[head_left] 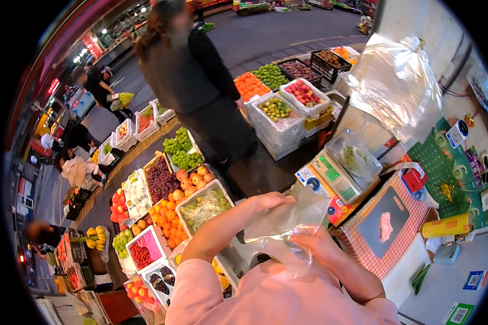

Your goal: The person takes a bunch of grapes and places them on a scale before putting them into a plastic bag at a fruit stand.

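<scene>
A clear plastic bag [279,225] is stretched between my two hands in front of my chest. My left hand [274,201] grips its upper edge, the fingers partly hidden by the film. Lower down on the other side, my right hand [315,245] pinches the bag between thumb and fingers. I cannot make out anything inside the bag. Just beyond my right hand stands a weighing scale [331,176] with a green panel. On the scale's tray sits a clear bag [358,160] holding something green.
Fruit crates stand ahead and left, with oranges [171,222], dark grapes [161,181] and green grapes [183,149]. A person in dark clothes [195,81] stands beyond them. At right lie a grey cutting board [371,230], a yellow can [446,225] and hanging plastic bags [396,81].
</scene>
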Action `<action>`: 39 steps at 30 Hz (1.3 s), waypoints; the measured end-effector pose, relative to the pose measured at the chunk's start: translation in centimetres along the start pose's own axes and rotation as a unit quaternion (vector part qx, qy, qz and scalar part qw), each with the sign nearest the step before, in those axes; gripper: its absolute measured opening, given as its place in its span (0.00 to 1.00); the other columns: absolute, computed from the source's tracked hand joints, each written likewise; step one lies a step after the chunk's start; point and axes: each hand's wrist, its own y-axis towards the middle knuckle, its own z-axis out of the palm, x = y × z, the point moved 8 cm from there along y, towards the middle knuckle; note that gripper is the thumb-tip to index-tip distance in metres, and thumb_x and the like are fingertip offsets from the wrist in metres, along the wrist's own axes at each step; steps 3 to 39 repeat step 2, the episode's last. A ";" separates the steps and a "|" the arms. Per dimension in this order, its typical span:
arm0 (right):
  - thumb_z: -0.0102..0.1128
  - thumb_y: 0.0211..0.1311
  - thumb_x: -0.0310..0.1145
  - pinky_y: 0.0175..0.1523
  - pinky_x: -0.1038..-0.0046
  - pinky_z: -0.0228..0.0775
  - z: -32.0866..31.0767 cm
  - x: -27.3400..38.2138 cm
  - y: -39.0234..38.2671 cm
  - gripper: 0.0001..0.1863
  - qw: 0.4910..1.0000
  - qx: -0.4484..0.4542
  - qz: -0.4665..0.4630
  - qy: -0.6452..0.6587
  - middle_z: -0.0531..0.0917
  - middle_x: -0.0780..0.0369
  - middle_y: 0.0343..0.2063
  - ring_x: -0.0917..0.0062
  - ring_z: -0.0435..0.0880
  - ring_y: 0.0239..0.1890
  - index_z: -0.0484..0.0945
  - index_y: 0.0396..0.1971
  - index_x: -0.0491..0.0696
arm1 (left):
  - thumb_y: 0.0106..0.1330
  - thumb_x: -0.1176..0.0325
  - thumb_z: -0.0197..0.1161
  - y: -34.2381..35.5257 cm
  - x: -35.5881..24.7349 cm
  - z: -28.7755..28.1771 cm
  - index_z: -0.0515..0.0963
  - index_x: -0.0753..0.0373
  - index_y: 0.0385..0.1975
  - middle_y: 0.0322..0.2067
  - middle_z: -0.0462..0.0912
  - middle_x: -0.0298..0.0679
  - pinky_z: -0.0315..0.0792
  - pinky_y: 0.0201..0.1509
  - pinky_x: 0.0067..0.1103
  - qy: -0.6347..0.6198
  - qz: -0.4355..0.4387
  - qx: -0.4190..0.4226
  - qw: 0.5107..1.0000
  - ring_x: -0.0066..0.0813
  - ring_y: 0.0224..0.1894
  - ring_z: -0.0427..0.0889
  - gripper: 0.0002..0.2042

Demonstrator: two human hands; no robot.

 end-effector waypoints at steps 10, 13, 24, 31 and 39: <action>0.59 0.60 0.27 0.39 0.81 0.70 2.3 0.0 1.0 0.12 1.000 0.015 0.006 0.008 0.83 0.61 0.36 0.83 0.79 0.36 0.78 0.43 0.39 | 0.63 0.41 0.58 0.4 4.7 -4.0 0.78 0.57 0.51 0.47 0.80 0.38 0.71 0.50 0.23 -0.034 0.002 -0.073 0.997 0.21 0.47 0.77 0.27; 0.59 0.60 0.27 0.39 0.81 0.70 2.3 0.0 1.0 0.12 1.000 0.015 0.006 0.008 0.83 0.61 0.36 0.83 0.79 0.36 0.78 0.43 0.39 | 0.63 0.41 0.58 0.4 4.7 -4.0 0.78 0.57 0.51 0.47 0.80 0.38 0.71 0.50 0.23 -0.034 0.002 -0.073 0.997 0.21 0.47 0.77 0.27; 0.59 0.60 0.27 0.39 0.81 0.70 2.3 0.0 1.0 0.12 1.000 0.015 0.006 0.008 0.83 0.61 0.36 0.83 0.79 0.36 0.78 0.43 0.39 | 0.63 0.41 0.58 0.4 4.7 -4.0 0.78 0.57 0.51 0.47 0.80 0.38 0.71 0.50 0.23 -0.034 0.002 -0.073 0.997 0.21 0.47 0.77 0.27; 0.59 0.60 0.27 0.39 0.81 0.70 2.3 0.0 1.0 0.12 1.000 0.015 0.006 0.008 0.83 0.61 0.36 0.83 0.79 0.36 0.78 0.43 0.39 | 0.63 0.41 0.58 0.4 4.7 -4.0 0.78 0.57 0.51 0.47 0.80 0.38 0.71 0.50 0.23 -0.034 0.002 -0.073 0.997 0.21 0.47 0.77 0.27; 0.59 0.60 0.27 0.39 0.81 0.70 2.3 0.0 1.0 0.12 1.000 0.015 0.006 0.008 0.83 0.61 0.36 0.83 0.79 0.36 0.78 0.43 0.39 | 0.63 0.41 0.58 0.4 4.7 -4.0 0.78 0.57 0.51 0.47 0.80 0.38 0.71 0.50 0.23 -0.034 0.002 -0.073 0.997 0.21 0.47 0.77 0.27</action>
